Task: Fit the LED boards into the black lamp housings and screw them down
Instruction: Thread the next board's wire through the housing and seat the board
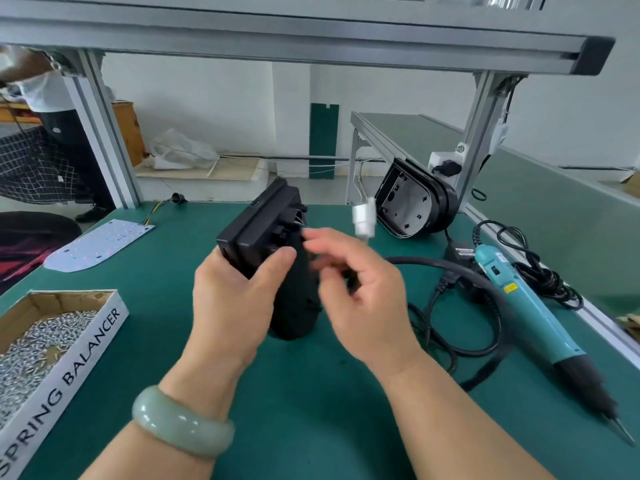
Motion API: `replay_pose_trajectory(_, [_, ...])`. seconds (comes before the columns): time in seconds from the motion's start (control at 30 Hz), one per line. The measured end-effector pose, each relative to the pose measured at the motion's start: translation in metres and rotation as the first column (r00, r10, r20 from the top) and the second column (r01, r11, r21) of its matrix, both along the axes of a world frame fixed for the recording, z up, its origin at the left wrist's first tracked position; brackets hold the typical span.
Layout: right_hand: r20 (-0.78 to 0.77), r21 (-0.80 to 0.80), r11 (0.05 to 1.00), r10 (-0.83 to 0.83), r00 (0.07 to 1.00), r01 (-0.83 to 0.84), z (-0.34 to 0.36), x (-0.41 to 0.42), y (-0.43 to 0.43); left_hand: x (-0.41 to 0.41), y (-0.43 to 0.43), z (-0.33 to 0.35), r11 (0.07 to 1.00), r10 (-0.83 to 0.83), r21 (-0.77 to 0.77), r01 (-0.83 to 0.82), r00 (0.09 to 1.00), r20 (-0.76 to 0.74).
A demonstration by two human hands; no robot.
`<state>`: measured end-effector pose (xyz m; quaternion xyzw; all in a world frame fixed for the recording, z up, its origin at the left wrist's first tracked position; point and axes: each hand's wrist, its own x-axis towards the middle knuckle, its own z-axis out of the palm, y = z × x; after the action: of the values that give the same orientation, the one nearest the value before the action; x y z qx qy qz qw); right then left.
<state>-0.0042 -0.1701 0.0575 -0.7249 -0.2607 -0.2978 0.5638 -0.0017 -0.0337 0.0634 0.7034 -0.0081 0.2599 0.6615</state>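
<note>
Matte black blocky plastic housing (258,223) gripped by left hand (230,299).

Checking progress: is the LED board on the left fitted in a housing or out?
Out: the LED board lies flat on the green mat, nothing around it.

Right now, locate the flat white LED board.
The LED board lies far left in the head view on the green bench, beyond the cardboard screw box.

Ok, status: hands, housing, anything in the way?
Left hand grips the black lamp housing. Right hand blurred beside it, grip unclear. LED board lies on the mat, unfitted. Screwdriver lying right, nothing blocking.
</note>
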Motion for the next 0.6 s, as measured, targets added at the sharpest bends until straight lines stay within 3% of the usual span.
replay_pose_trajectory(0.07, [0.007,0.003,0.975,-0.224,0.975,0.224,0.000,0.004,-0.007,0.000,0.008,0.001,0.994,-0.063,0.087,0.061,0.998,0.020])
replay_pose_trajectory(0.13, [-0.034,-0.143,0.952,-0.277,0.960,0.270,0.001,0.007,-0.013,-0.002,0.009,0.002,0.976,-0.108,0.193,0.097,0.993,0.051])
replay_pose_trajectory(0.27, [-0.119,-0.285,0.947,-0.189,0.975,0.149,-0.005,0.009,-0.012,-0.001,0.009,0.003,0.985,-0.106,0.146,0.095,0.992,0.068])
replay_pose_trajectory(0.43, [-0.270,-0.176,0.984,-0.075,0.960,0.027,0.002,0.012,-0.020,0.002,0.031,0.005,0.987,-0.048,0.154,0.036,0.996,0.077])
replay_pose_trajectory(0.6, [-0.351,-0.169,0.956,0.169,0.921,-0.240,0.007,0.004,-0.015,0.005,0.042,0.008,0.992,-0.083,0.108,0.072,0.992,0.100])
